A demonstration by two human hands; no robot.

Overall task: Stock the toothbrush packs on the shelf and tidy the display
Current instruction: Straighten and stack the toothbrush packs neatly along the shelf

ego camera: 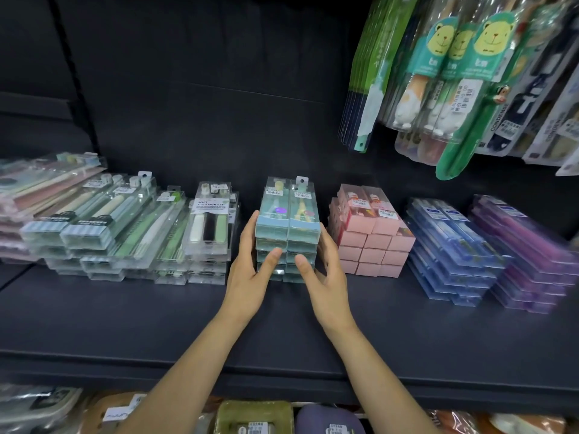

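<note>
A double stack of pale blue toothbrush packs (287,220) stands in the middle of the dark shelf (156,324). My left hand (250,270) lies flat against the stack's left side, its thumb across the front ends. My right hand (324,270) presses on the right side with straight fingers, thumb also on the front. The stack sits between both palms. Neither hand curls round a pack.
Clear packs (210,220) and green-brush packs (103,227) are stacked to the left. Pink boxes (369,233), blue packs (451,245) and purple packs (526,252) lie to the right. Children's toothbrushes (454,76) hang above right. More goods fill the lower shelf (253,418).
</note>
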